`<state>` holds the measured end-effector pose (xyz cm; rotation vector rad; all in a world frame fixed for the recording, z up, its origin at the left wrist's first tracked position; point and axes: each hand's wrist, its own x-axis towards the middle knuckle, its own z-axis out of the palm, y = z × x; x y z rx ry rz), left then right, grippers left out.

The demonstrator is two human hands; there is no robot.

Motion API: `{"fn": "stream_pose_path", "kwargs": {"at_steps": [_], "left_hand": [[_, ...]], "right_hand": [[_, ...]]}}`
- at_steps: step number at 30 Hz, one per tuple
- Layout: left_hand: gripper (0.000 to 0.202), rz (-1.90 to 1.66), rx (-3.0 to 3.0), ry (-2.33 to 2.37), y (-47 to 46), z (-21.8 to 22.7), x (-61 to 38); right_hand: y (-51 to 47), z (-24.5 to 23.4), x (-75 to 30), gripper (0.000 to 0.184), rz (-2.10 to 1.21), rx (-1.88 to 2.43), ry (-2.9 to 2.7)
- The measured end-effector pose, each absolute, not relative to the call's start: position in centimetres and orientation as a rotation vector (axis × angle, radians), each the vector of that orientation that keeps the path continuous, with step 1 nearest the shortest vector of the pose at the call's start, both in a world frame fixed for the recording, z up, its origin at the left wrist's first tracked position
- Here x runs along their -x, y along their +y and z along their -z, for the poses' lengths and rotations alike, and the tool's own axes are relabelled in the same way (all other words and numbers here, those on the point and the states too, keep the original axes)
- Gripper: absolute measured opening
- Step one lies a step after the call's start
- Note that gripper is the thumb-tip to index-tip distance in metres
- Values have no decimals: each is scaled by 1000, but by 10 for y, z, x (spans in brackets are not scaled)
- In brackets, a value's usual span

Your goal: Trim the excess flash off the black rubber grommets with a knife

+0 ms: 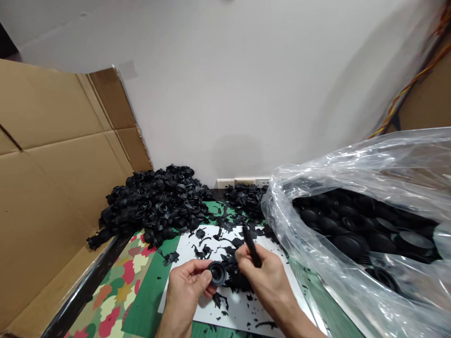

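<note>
My left hand (186, 286) pinches a black ribbed rubber part (217, 273) between thumb and fingers, its round hollow end facing up toward me. To its right, my right hand (266, 272) is closed around a black pen-like tool (251, 244). The tool's upper end sticks out above the fist, and its tip is hidden. Between and beneath the hands, black rubber scraps (237, 277) lie on a white sheet (207, 310). The part and the tool are a little apart.
A big pile of black rubber parts (155, 202) stands at the left against a cardboard box (66, 155). Black scraps (246, 199) are heaped by the wall sockets (226, 183). A clear plastic bag (292, 230) at right holds several black rubber parts (352, 244).
</note>
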<state>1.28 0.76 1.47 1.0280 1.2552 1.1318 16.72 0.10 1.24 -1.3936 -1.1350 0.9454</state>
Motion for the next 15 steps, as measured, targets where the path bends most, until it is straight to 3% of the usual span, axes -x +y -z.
{"fn": "stream_pose_path", "kwargs": {"at_steps": [7, 15], "left_hand": [[27, -1164, -974, 1222, 2, -20, -9], [27, -1097, -940, 1229, 2, -19, -4]], "right_hand": [[9, -4, -178, 29, -1171, 1298, -891], [5, -7, -171, 23, -1273, 1305, -991]]}}
